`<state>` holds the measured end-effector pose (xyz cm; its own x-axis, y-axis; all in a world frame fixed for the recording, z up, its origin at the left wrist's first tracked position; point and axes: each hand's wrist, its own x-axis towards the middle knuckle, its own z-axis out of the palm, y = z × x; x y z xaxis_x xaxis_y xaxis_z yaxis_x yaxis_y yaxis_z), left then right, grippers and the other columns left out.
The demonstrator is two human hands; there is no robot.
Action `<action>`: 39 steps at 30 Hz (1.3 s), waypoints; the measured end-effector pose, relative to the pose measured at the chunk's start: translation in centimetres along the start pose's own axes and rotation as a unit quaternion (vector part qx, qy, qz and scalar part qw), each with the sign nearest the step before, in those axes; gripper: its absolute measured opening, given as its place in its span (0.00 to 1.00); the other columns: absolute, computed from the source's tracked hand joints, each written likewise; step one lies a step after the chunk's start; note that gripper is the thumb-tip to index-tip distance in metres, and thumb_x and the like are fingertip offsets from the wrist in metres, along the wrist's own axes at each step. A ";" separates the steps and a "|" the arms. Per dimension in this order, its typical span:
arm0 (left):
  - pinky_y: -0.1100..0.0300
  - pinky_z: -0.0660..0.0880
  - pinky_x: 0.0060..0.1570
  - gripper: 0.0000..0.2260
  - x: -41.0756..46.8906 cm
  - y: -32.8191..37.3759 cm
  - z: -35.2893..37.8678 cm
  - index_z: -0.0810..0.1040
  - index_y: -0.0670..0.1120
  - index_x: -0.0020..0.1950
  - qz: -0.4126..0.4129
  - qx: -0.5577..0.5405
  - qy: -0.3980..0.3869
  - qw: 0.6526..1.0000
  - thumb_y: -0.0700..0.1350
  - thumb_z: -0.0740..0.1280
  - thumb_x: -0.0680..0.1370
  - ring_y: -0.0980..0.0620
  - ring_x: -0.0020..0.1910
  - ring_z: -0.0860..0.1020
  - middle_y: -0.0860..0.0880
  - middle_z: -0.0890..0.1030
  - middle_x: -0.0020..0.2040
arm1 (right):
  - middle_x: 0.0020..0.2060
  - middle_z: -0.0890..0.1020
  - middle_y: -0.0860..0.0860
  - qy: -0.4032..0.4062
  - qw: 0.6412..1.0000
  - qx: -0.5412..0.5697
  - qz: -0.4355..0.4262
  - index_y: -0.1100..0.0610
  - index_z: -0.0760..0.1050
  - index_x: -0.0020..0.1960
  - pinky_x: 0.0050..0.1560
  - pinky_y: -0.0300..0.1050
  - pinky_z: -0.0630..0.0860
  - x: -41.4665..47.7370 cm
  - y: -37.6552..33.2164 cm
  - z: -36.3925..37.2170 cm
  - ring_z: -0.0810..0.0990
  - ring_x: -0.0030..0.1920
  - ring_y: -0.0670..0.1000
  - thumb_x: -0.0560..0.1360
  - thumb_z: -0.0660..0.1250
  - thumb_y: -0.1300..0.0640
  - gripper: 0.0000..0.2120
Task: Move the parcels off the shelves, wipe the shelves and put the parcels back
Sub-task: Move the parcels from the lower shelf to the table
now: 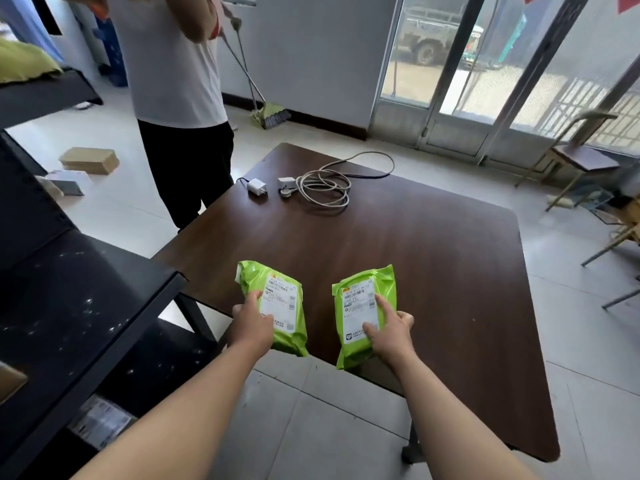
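- The left parcel (277, 299) and the right parcel (360, 306), both green, are held side by side at the near edge of the brown table (433, 258). Their near ends stick out past that edge.
- The left parcel is gripped by the left hand (251, 325): the thumb and one finger are laid on its white label, and the other fingers are curled round its side.
- The right parcel is gripped the same way by the right hand (391, 332).
- It cannot be told whether the parcels are resting on the table.
- A black shelf (79, 306), dotted with white specks, is seen just left of the table.
- A white charger (257, 186), a small plug (286, 185) and a coiled cable (323, 190) are laid at the far end, well apart from the parcels.
- A person in a white shirt (173, 64) is seen by the table's far left corner.
- A broom (272, 114) is leaned on the wall behind.
- A cardboard box (90, 160) is left on the floor.
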<state>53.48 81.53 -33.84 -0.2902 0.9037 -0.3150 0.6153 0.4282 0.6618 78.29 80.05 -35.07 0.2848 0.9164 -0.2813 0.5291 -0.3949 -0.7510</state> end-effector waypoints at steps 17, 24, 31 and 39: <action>0.51 0.74 0.55 0.26 10.1 0.5 6.2 0.60 0.54 0.74 -0.086 -0.008 0.039 0.995 0.38 0.61 0.78 0.43 0.52 0.75 0.43 0.65 0.65 | 0.64 0.56 0.53 -0.139 0.989 -0.039 -0.041 0.42 0.56 0.75 0.55 0.35 0.67 13.7 -0.6 4.5 0.70 0.42 0.41 0.77 0.63 0.60 0.32; 0.54 0.67 0.64 0.29 10.9 -0.4 7.4 0.59 0.51 0.75 -0.119 0.028 0.036 0.992 0.36 0.58 0.75 0.40 0.64 0.69 0.41 0.63 0.69 | 0.70 0.53 0.59 -0.145 0.976 -0.159 -0.037 0.43 0.50 0.77 0.68 0.50 0.65 15.5 -0.9 5.2 0.70 0.64 0.60 0.77 0.61 0.58 0.34; 0.54 0.64 0.68 0.26 9.7 0.2 6.6 0.63 0.47 0.74 -0.132 0.009 0.044 0.990 0.39 0.61 0.76 0.41 0.67 0.68 0.41 0.63 0.70 | 0.76 0.50 0.57 -0.132 0.940 -0.284 -0.135 0.46 0.57 0.76 0.76 0.50 0.49 15.2 -3.2 5.6 0.48 0.77 0.56 0.76 0.63 0.56 0.30; 0.59 0.71 0.59 0.17 5.8 0.7 2.6 0.74 0.42 0.66 -0.138 -0.105 0.131 0.976 0.41 0.65 0.77 0.47 0.61 0.76 0.43 0.78 0.62 | 0.71 0.67 0.54 -0.216 0.911 -0.245 -0.253 0.53 0.69 0.71 0.72 0.45 0.58 12.5 -8.2 7.9 0.62 0.73 0.54 0.77 0.65 0.56 0.23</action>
<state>54.15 87.03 -36.97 -0.6186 0.7110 -0.3344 0.3311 0.6218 0.7098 71.14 95.23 -37.13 -0.3801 0.8871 -0.2620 0.8285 0.2006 -0.5228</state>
